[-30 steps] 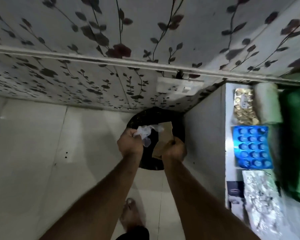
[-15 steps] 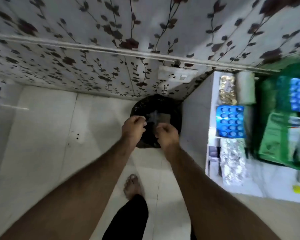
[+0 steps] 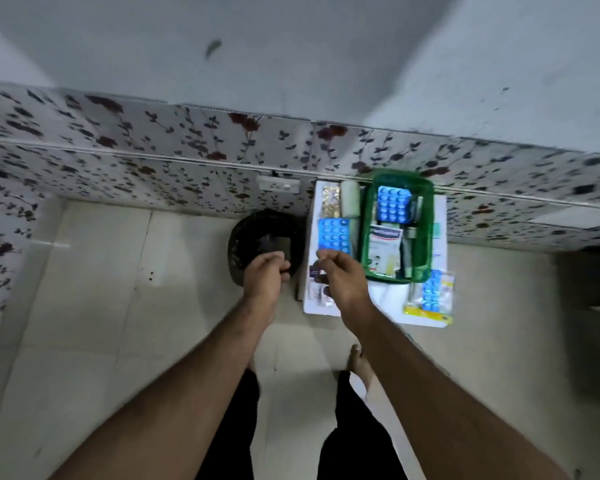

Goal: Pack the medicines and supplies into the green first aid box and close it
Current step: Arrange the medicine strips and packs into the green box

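The green first aid box (image 3: 367, 237) stands open on a small white table (image 3: 385, 304) against the wall. Inside it lie a blue blister pack (image 3: 394, 204) and a white printed packet (image 3: 383, 249). Left of the box on the table are another blue blister pack (image 3: 334, 235), a gold blister strip (image 3: 330, 201) and a white roll (image 3: 350, 199). A blue strip on yellow packets (image 3: 432, 294) lies at the front right corner. My left hand (image 3: 265, 277) is curled over the bin's near edge, holding nothing. My right hand (image 3: 342, 275) hovers loosely open over the table's left front, covering small packets.
A black bin (image 3: 257, 242) with discarded scraps inside sits on the tiled floor just left of the table. A wall socket (image 3: 278, 184) is above it. Floral-tiled wall runs behind. My bare feet and dark trousers are below the hands.
The plastic wrapper and brown card held a second ago are out of my hands and in the bin. View and hands shifted right, bringing the table and green box into sight.
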